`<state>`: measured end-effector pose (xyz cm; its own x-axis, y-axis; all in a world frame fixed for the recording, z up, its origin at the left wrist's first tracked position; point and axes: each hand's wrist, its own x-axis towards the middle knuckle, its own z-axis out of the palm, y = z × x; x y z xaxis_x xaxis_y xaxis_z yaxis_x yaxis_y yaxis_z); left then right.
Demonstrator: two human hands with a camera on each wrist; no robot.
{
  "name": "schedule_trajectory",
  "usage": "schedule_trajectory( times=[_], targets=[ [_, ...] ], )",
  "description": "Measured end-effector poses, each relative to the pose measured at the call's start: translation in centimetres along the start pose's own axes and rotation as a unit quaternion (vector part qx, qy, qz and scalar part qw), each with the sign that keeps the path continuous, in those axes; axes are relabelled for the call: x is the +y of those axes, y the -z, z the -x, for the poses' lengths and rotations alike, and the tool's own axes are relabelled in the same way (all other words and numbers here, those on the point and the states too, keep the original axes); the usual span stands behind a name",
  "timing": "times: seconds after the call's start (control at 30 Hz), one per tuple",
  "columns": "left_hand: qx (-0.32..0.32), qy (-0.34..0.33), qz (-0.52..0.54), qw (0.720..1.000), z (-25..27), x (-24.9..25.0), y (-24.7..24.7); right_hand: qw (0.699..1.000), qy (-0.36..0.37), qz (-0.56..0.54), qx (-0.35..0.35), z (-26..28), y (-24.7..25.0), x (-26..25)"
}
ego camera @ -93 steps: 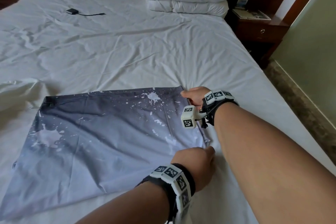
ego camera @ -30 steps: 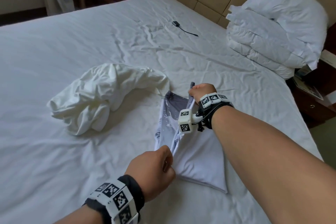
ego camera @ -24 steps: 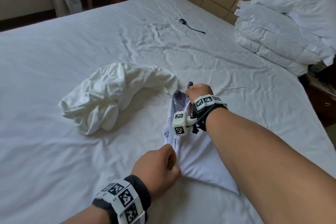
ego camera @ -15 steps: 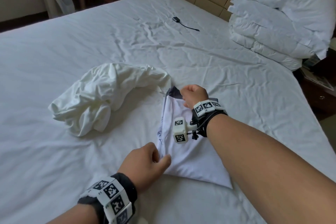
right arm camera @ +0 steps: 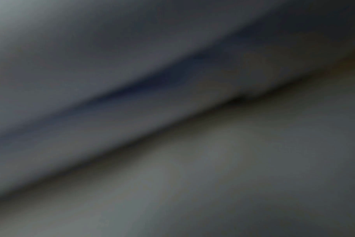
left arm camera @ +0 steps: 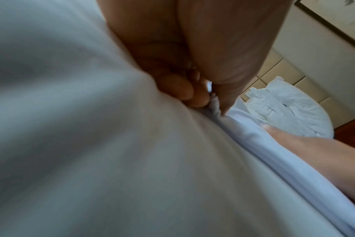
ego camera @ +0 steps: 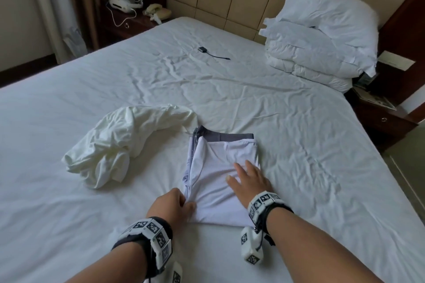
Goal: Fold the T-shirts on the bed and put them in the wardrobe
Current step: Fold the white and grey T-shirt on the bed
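- The left hand (ego camera: pixel 171 204) pinches the near left corner of the folded T-shirt (ego camera: pixel 216 181).
- The right hand (ego camera: pixel 249 178) lies flat on it, fingers straight.

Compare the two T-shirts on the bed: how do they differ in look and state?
The grey shirt is folded into a flat rectangle; the white shirt lies crumpled in a heap. The grey shirt is handled, left hand pinching its near corner, right hand flat on top; the white shirt lies untouched. Both rest on the bed.
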<state>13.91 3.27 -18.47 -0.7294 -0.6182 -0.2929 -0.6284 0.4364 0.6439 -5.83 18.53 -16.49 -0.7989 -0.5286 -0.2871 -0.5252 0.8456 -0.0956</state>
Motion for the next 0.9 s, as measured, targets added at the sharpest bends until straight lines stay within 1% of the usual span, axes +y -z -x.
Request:
schedule_trajectory(
  times=[0.1,0.2,0.27,0.33,0.4,0.5,0.6,0.7,0.73,0.8,0.9],
  targets=[
    [0.013,-0.002,0.001,1.000,0.3,0.1,0.1,0.997,-0.041,-0.055,0.019,1.2,0.5,3.3],
    [0.022,0.007,0.014,1.000,0.2,0.3,0.1,0.989,-0.043,-0.130,0.060,2.5,0.2,4.4],
    [0.032,0.021,0.037,0.999,0.4,0.4,-0.1,0.978,-0.064,-0.188,0.060,3.9,-0.3,4.5],
    [0.036,0.024,0.031,0.999,0.8,0.7,-0.3,0.969,-0.088,-0.228,0.043,5.4,-1.0,4.9],
    [0.040,0.024,0.002,0.999,1.1,1.1,-0.5,0.953,-0.106,-0.279,0.047,6.6,-1.6,5.6],
    [0.048,0.019,-0.029,0.998,1.3,1.5,-0.8,0.922,-0.144,-0.358,0.040,7.5,-2.3,6.3],
    [0.044,0.026,-0.015,0.999,1.7,1.4,-1.1,0.906,-0.151,-0.395,0.025,8.3,-3.0,6.4],
    [0.041,0.031,0.021,0.998,1.9,1.2,-0.9,0.870,-0.156,-0.467,0.034,9.1,-3.7,6.2],
    [0.037,0.034,0.039,0.998,1.9,1.1,-0.8,0.863,-0.154,-0.480,0.042,9.3,-3.8,6.1],
    [0.031,0.038,0.084,0.995,1.8,0.8,-0.6,0.865,-0.144,-0.477,0.063,9.7,-4.0,6.2],
    [0.033,0.051,0.166,0.984,2.3,0.6,-0.3,0.878,-0.132,-0.454,0.075,10.0,-4.2,6.0]
  ],
)
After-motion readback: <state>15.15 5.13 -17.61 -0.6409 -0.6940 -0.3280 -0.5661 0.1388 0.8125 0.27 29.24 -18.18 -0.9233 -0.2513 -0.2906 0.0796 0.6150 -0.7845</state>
